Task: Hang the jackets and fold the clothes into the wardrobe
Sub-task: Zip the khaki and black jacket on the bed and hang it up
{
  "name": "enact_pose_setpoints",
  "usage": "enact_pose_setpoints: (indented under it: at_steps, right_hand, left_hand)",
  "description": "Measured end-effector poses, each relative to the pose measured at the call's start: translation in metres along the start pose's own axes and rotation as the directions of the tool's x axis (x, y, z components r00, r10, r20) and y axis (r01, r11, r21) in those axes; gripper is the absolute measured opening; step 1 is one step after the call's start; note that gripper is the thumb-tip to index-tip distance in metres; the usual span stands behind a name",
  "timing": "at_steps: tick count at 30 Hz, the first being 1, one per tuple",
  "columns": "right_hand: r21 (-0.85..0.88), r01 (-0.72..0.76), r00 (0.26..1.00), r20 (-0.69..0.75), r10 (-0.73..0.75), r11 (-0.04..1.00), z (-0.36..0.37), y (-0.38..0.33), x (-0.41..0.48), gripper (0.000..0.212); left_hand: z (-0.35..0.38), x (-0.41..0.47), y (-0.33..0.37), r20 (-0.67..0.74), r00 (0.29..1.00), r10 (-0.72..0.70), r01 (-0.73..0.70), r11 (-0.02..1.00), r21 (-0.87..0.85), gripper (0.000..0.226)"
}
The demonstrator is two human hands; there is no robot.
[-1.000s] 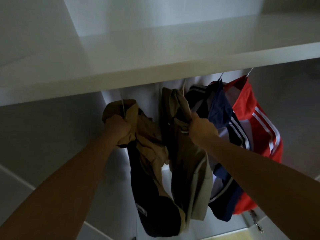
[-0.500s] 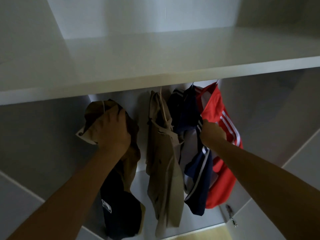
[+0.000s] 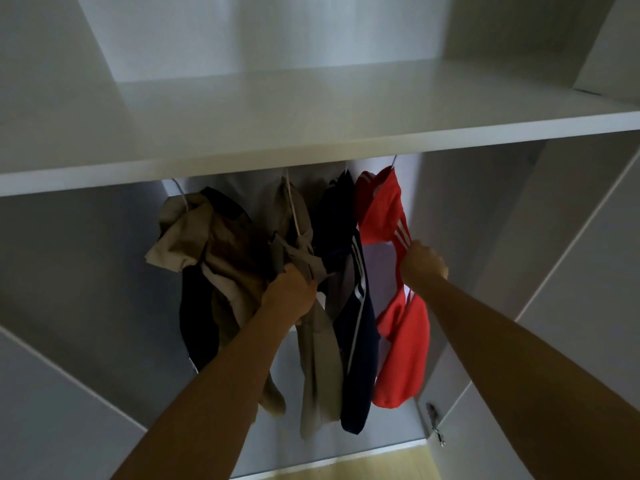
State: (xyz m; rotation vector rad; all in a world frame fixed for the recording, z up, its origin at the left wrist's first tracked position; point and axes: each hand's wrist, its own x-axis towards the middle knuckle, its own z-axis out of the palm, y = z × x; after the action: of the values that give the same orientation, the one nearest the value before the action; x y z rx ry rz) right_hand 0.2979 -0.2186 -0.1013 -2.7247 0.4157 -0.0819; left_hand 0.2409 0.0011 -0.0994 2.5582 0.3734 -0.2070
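One broad wardrobe shelf (image 3: 311,147) hides the rail from me. Below hang a tan-and-navy jacket (image 3: 214,258), khaki jacket (image 3: 317,358), striped navy jacket (image 3: 358,362) and red jacket (image 3: 401,358). My left hand (image 3: 291,292) clutches the khaki one; my right hand (image 3: 424,263) grips the red one's striped edge.

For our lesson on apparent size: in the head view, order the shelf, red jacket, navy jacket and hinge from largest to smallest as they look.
1. shelf
2. red jacket and navy jacket: they look about alike, so unranked
3. hinge, by far the smallest
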Motion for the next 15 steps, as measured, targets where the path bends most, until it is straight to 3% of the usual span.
enact_pose_setpoints:
  at_steps: [4,10,12,15]
  right_hand:
    - [0.028,0.002,1.000,-0.015,-0.002,1.000,-0.004,0.011,0.007,0.031]
    - [0.040,0.004,1.000,-0.018,-0.004,0.999,-0.010,0.026,0.016,0.029]
    - [0.016,0.018,1.000,0.023,-0.018,1.000,-0.013,0.025,0.015,0.031]
    - [0.027,0.013,0.998,0.066,-0.014,1.000,-0.014,0.024,0.000,0.046]
  left_hand:
    - [0.008,0.006,0.003,-0.042,0.999,-0.035,0.030,0.992,-0.125,0.025]
    - [0.012,0.000,0.008,-0.015,0.999,-0.038,0.036,0.991,-0.132,0.029]
    - [0.010,-0.006,0.010,-0.066,0.998,-0.001,-0.004,0.997,-0.078,0.022]
    - [0.002,-0.020,0.008,-0.144,0.988,0.059,-0.072,0.994,-0.088,0.034]
